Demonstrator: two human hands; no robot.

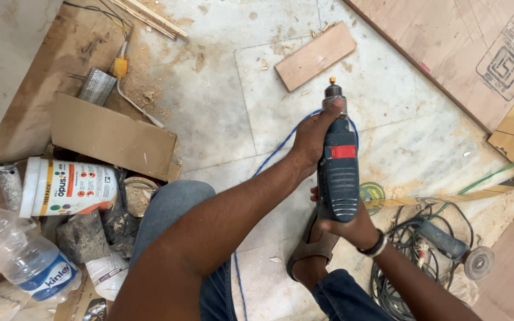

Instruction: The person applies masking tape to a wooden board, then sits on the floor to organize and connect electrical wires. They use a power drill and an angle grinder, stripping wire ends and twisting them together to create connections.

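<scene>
A dark blue-grey electric drill (338, 163) with a red label is held over the marble floor, its chuck pointing away from me. My left hand (315, 134) wraps the front of the drill, fingers up by the chuck. My right hand (352, 229), wearing a wrist band, grips the drill's rear handle. A blue cord (272, 157) runs from the drill back under my left arm. My knees in blue jeans and a sandalled foot (312, 246) show below the drill.
A small wooden offcut (315, 55) lies on the floor beyond the drill. Large plywood sheets (465, 53) sit at the upper right. An angle grinder (447, 241) with tangled black cable lies at the right. Cardboard (111, 135), a white tub (69, 186) and a plastic bottle (25, 255) crowd the left.
</scene>
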